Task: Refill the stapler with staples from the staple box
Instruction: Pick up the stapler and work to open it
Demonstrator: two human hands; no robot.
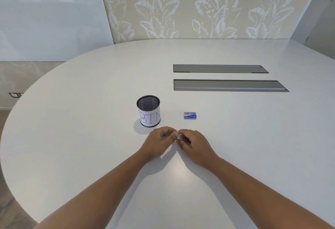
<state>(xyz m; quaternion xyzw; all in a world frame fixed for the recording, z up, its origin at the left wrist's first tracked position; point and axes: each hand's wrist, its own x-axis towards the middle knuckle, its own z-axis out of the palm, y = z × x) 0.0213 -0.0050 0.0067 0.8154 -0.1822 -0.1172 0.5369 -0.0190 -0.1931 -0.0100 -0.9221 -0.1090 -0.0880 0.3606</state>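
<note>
White tabletop (90, 138), rounded at its far edge, fills most of the view, backed by a pale wall and a panel of leaf-patterned wallpaper (199, 7). Toward the left of centre a black mesh pot (148, 110) stands upright, wrapped in white paper lettered "BIN"; nothing can be made out inside it. Just in front of the pot and near it, the left hand (159, 142) is held with its fingers curled inward, fingertips brought against those of the right hand (194, 145), which is curled likewise. Something small and pale is pinched where the two sets of fingertips meet, but it is too small and too covered to be named; it may be a strip of staples or part of the stapler, and which hand bears the hold cannot be told apart. No stapler can be identified anywhere in view. Right of the pot and well apart from the hands, the small blue staple box (190, 115) lies flat on the table, seemingly closed. Farther right and back, two long grey cable hatches (226, 85) are set into the surface. Progress is judged uncertain: loading is not shown as done.
</note>
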